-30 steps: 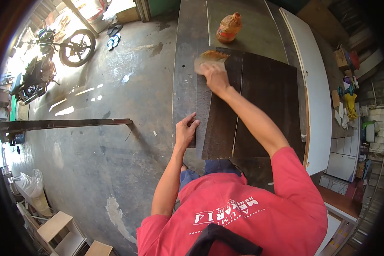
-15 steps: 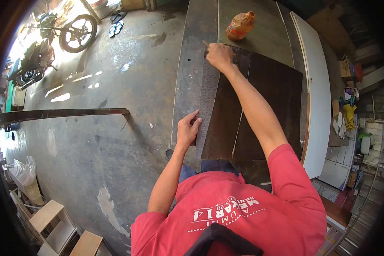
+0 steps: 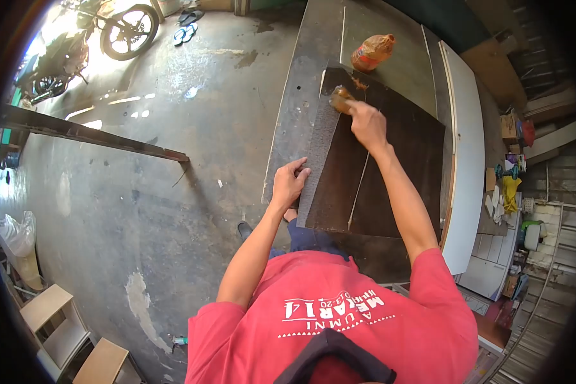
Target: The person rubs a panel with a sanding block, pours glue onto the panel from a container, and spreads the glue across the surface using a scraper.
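Observation:
A dark brown board (image 3: 397, 147) lies on the table, with a grey, rough-looking coating strip (image 3: 323, 144) along its left side. My right hand (image 3: 368, 126) is closed on a small yellowish-brown spreader (image 3: 343, 100), whose flat end touches the board near its far left corner. The tool's exact kind is partly hidden by my fingers. My left hand (image 3: 290, 184) rests at the board's left edge, thumb and index finger apart. Wet-looking brown smears (image 3: 360, 83) lie near the far edge. Beyond stands a plastic bottle with orange-brown contents (image 3: 372, 52).
The grey tabletop (image 3: 301, 121) extends left of the board. A long white panel (image 3: 465, 160) stands along the right. A dark metal bar (image 3: 109, 139) juts in from the left. A motorcycle (image 3: 57, 57), sandals (image 3: 185, 34) and wooden shelving pieces (image 3: 48, 307) are on the floor.
My right hand has come back from the far left corner, toward me and right, with the spreader now in plain sight. The board has turned slightly; my left hand stays at its edge.

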A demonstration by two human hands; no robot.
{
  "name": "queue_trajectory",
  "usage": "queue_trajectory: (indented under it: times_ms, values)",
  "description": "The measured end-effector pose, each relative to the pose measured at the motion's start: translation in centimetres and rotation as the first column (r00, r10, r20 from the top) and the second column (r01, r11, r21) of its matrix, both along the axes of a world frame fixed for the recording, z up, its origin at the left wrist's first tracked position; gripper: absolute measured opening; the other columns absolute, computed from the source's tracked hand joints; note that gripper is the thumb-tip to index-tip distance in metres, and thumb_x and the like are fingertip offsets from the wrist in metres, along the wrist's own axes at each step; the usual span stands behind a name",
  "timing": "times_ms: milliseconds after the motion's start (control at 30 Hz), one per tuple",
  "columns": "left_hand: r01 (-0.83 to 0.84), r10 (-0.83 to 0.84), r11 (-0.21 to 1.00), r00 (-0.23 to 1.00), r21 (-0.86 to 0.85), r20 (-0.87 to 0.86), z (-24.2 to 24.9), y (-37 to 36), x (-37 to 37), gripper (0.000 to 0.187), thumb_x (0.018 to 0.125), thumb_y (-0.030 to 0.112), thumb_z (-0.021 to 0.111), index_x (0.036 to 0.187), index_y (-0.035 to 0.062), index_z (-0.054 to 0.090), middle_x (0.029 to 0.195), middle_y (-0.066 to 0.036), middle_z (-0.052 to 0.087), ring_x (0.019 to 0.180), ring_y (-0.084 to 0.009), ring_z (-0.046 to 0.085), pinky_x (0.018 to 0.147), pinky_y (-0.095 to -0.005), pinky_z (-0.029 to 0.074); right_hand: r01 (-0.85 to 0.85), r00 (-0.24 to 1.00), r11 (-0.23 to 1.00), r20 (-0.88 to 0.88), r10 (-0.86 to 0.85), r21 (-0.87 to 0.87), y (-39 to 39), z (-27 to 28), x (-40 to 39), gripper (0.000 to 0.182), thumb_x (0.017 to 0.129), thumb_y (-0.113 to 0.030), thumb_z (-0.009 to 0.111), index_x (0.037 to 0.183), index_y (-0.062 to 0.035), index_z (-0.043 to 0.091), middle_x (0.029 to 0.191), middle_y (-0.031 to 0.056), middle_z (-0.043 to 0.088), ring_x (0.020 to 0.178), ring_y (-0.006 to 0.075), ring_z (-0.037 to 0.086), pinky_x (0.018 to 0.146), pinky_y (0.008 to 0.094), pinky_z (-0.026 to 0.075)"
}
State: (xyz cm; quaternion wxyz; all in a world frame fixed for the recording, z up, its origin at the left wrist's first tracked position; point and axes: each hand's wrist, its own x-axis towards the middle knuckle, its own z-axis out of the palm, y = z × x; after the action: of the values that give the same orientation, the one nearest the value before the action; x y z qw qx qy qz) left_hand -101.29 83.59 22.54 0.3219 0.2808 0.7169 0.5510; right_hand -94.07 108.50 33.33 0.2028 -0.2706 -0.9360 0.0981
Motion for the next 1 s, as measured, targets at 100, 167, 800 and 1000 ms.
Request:
queue_trajectory:
  times_ms: [100, 167, 800, 1000]
  values:
    - [0.017, -0.017, 0.999, 1.0, -0.046, 0.003, 0.4, 0.0, -0.1, 0.041, 0.091, 0.018, 0.075, 0.128, 0.0001, 0.07, 0.094, -0.015, 0.076, 0.083, -0.0161, 0.07, 0.079, -0.0317, 0.055, 0.182, 0.978, 0.983, 0.101, -0.18, -0.009, 1.5, -0.4, -2.0, 0.026, 0.092, -0.012, 0.058, 0.11, -0.0087, 0.077, 0.105, 0.0151, 0.075, 0.095, 0.0375, 0.072, 0.083, 0.0471, 0.057]
    - [0.007, -0.007, 0.999, 1.0, -0.042, -0.003, 0.7, 0.1, -0.2, 0.041, 0.091, 0.018, 0.075, 0.128, -0.0003, 0.07, 0.093, -0.015, 0.077, 0.082, -0.016, 0.07, 0.079, -0.0317, 0.055, 0.242, 0.963, 0.97, 0.122, -0.239, -0.011, 1.3, -3.1, -4.2, 0.025, 0.092, -0.018, 0.059, 0.107, -0.0112, 0.077, 0.101, 0.0157, 0.075, 0.093, 0.0368, 0.073, 0.08, 0.0489, 0.057]
    - [-0.009, 0.01, 0.999, 1.0, -0.04, 0.009, 0.5, -0.3, 0.0, 0.041, 0.089, 0.02, 0.076, 0.124, -0.0004, 0.071, 0.095, -0.017, 0.077, 0.082, -0.0197, 0.073, 0.079, -0.0345, 0.056, 0.123, 0.992, 0.989, -0.016, -0.122, 0.087, -4.1, -0.5, 2.2, 0.023, 0.094, -0.01, 0.055, 0.104, -0.0046, 0.075, 0.099, 0.015, 0.075, 0.093, 0.0362, 0.072, 0.081, 0.0473, 0.057]
    - [0.147, -0.084, 0.97, 0.949, -0.192, 0.303, 1.0, -6.9, 1.8, 0.028, 0.089, 0.015, 0.076, 0.111, -0.0028, 0.076, 0.086, -0.013, 0.077, 0.072, -0.0149, 0.071, 0.068, -0.0313, 0.057, 0.139, 0.982, 0.986, 0.141, -0.125, -0.096, -6.7, -2.6, -2.0, 0.02, 0.092, -0.017, 0.06, 0.095, -0.0042, 0.074, 0.097, 0.0187, 0.074, 0.089, 0.0379, 0.073, 0.081, 0.0488, 0.057]
